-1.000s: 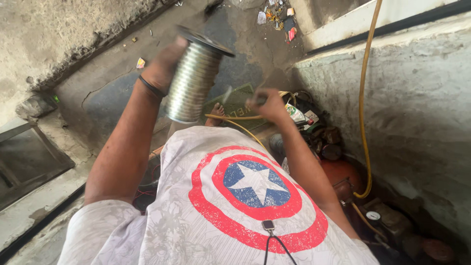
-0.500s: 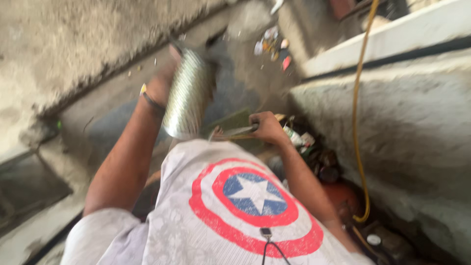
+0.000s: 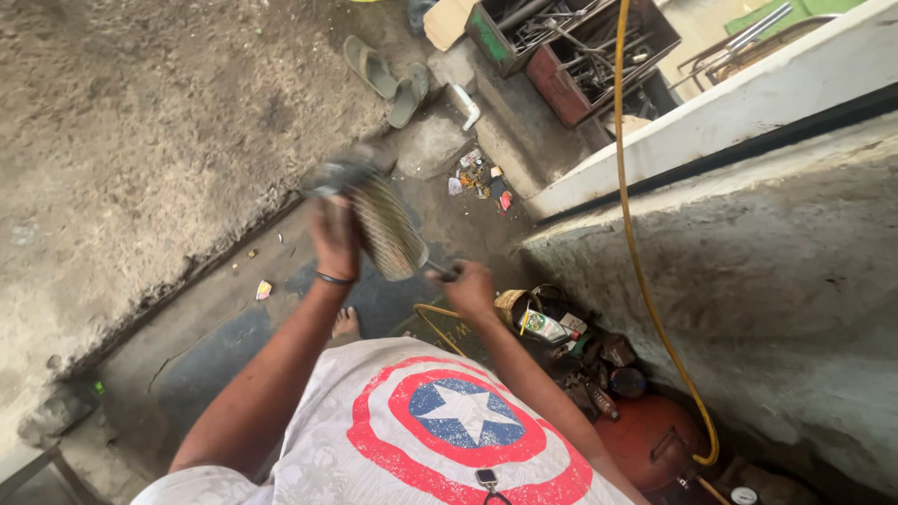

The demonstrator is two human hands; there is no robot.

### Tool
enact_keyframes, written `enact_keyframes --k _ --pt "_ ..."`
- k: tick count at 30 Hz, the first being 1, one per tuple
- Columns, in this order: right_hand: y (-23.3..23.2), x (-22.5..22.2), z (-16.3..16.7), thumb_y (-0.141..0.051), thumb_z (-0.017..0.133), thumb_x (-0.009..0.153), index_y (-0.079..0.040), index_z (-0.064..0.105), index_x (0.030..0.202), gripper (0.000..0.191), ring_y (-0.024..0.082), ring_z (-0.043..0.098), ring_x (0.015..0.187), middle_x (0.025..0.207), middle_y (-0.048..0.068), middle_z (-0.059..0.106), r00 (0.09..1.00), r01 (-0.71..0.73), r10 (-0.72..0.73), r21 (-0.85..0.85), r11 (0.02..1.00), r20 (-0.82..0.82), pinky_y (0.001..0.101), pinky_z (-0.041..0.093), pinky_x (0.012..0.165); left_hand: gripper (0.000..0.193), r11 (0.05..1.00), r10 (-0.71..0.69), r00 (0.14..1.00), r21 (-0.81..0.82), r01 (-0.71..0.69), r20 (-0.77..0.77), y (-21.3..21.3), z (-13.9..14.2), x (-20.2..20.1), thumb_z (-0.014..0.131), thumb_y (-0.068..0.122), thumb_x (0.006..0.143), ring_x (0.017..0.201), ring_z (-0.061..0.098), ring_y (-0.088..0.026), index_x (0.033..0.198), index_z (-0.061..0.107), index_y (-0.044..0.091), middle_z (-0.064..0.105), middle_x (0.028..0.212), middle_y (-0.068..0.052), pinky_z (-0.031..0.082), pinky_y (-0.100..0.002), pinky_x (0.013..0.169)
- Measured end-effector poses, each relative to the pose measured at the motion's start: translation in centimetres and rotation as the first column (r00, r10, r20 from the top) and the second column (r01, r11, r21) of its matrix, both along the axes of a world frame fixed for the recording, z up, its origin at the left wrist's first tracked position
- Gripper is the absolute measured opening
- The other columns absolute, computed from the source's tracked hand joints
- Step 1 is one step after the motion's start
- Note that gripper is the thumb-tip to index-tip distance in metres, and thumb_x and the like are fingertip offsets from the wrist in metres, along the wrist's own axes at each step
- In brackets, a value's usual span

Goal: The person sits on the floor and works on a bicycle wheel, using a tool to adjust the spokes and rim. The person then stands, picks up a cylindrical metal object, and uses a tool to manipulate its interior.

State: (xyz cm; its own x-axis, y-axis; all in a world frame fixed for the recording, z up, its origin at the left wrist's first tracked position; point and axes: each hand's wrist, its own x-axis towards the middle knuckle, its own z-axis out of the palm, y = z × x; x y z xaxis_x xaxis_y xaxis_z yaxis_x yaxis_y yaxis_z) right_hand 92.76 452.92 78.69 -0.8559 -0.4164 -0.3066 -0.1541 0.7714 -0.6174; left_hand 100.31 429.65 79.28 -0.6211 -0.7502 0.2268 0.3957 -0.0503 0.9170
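My left fingers (image 3: pixel 334 234) stay wrapped around the filter (image 3: pixel 382 223), now tilted with its far end leftward, while my right fingers (image 3: pixel 465 283) clutch the nozzle (image 3: pixel 441 273), newly pressed against its near end for blowing.

Cylindrical filter (image 3: pixel 383 224) between left hand (image 3: pixel 335 245) and right hand (image 3: pixel 470 288), compressor tank (image 3: pixel 645 435) lower right, sandals (image 3: pixel 388 79) beyond

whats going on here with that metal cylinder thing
A person in a white shirt with a red and blue star print holds a pleated cylindrical metal filter up in the left hand. The right hand points a small nozzle on a yellow hose at it. A red air tank sits by the concrete wall.
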Motion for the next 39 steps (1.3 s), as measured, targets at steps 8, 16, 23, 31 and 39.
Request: enact_keyframes --k 8,16,23,31,39 --pt "0.1 4.1 1.0 -0.022 0.070 0.095 0.002 0.064 0.126 0.040 0.018 0.054 0.068 0.088 0.006 0.068 0.565 0.106 0.273 -0.397 0.912 0.778 0.0362 0.043 0.062 0.068 0.940 -0.265 0.866 -0.085 0.329 0.425 -5.2 -1.6 1.8 0.087 0.033 0.081 0.121 0.063 -0.027 0.135 0.056 0.005 0.049 0.150 -0.019 0.055 -0.040 0.095" --pt "-3.1 7.0 2.5 -0.024 0.070 0.087 -0.008 0.071 0.115 0.032 0.032 0.073 0.091 0.098 0.014 0.076 0.919 -0.391 0.387 0.031 0.920 0.079 0.0441 0.055 0.081 0.072 0.962 -0.273 0.383 0.256 0.098 0.882 -12.7 -7.2 6.7 0.066 0.066 0.092 0.089 0.071 -0.026 0.115 0.073 -0.003 0.072 0.107 -0.020 0.057 -0.041 0.074" --pt "-4.9 8.3 3.9 -0.023 0.074 0.084 -0.007 0.072 0.116 0.036 0.033 0.073 0.093 0.099 0.015 0.077 0.912 -0.404 0.404 -0.015 0.914 0.066 0.0422 0.055 0.082 0.065 0.808 -0.500 0.701 0.565 0.167 0.508 -16.4 -10.4 10.5 0.053 0.060 0.102 0.090 0.067 -0.018 0.118 0.069 0.000 0.070 0.105 -0.009 0.055 -0.033 0.081" --pt "-6.9 9.2 3.7 -0.023 0.075 0.087 -0.004 0.069 0.120 0.039 0.028 0.075 0.090 0.098 0.015 0.076 0.877 -0.425 0.436 -0.098 0.900 0.203 0.0382 0.056 0.081 0.060 0.775 -0.440 0.792 0.624 0.098 0.423 -20.2 -12.2 13.3 0.056 0.058 0.107 0.096 0.063 -0.018 0.120 0.064 0.001 0.068 0.107 -0.007 0.050 -0.035 0.090" --pt "-7.7 9.2 2.7 -0.023 0.075 0.086 -0.003 0.071 0.116 0.037 0.025 0.075 0.085 0.094 0.015 0.077 0.868 -0.399 0.417 -0.119 0.909 0.271 0.0365 0.056 0.078 0.067 0.691 -0.496 0.815 0.704 0.163 0.298 -22.5 -13.2 15.6 0.048 0.062 0.105 0.097 0.065 -0.019 0.117 0.068 -0.001 0.072 0.107 -0.010 0.050 -0.034 0.091"
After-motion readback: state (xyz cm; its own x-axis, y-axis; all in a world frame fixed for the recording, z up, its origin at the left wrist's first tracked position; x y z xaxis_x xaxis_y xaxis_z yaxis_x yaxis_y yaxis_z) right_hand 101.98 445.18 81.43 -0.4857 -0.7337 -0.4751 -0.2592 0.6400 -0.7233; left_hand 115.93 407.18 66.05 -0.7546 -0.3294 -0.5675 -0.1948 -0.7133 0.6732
